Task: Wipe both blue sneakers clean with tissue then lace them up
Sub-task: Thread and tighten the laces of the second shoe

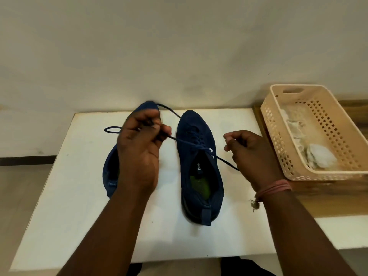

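Note:
Two blue sneakers stand side by side on a white table [79, 196], toes pointing away from me. My left hand [139, 148] hovers over the left sneaker [109, 170] and pinches its dark blue lace [187, 142], with a small loop sticking out to the left. That lace runs taut to the right, across the right sneaker [199, 176], to my right hand [249, 154], which grips it with the free end hanging below the fingers. The right sneaker shows a green insole and laces in its eyelets. Much of the left sneaker is hidden by my hand.
A beige perforated plastic basket [278, 148] holding crumpled white tissues [320, 156] sits to the right on a wooden surface [298, 200]. A plain wall rises just behind the table. The table's front edge lies close to my body.

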